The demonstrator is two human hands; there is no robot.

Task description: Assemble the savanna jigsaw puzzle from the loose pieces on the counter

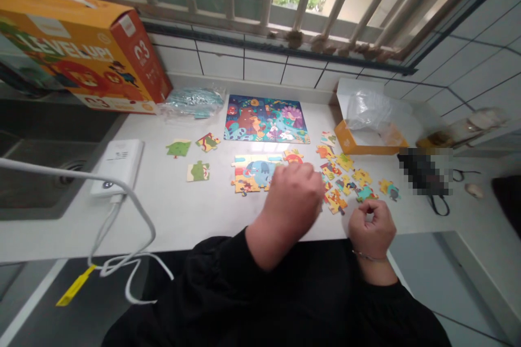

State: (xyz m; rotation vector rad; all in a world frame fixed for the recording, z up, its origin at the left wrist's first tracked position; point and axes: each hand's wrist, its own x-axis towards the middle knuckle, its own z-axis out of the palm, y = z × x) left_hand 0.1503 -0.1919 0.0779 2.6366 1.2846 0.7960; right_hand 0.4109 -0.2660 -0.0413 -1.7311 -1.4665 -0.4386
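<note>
The black sleeves (220, 293) are nearest. The left hand (293, 195) is over the white counter (179, 217), just beside the partly joined elephant puzzle (257, 172); its fingertips are hidden, so I cannot tell if this hand grips something. The right hand (372, 227) is curled into a loose fist, near the loose puzzle pieces (336, 200).

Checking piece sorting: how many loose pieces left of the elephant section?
3: green piece leftmost, red-and-green piece to its right, green-and-cream piece below both; none looks hidden.
</note>
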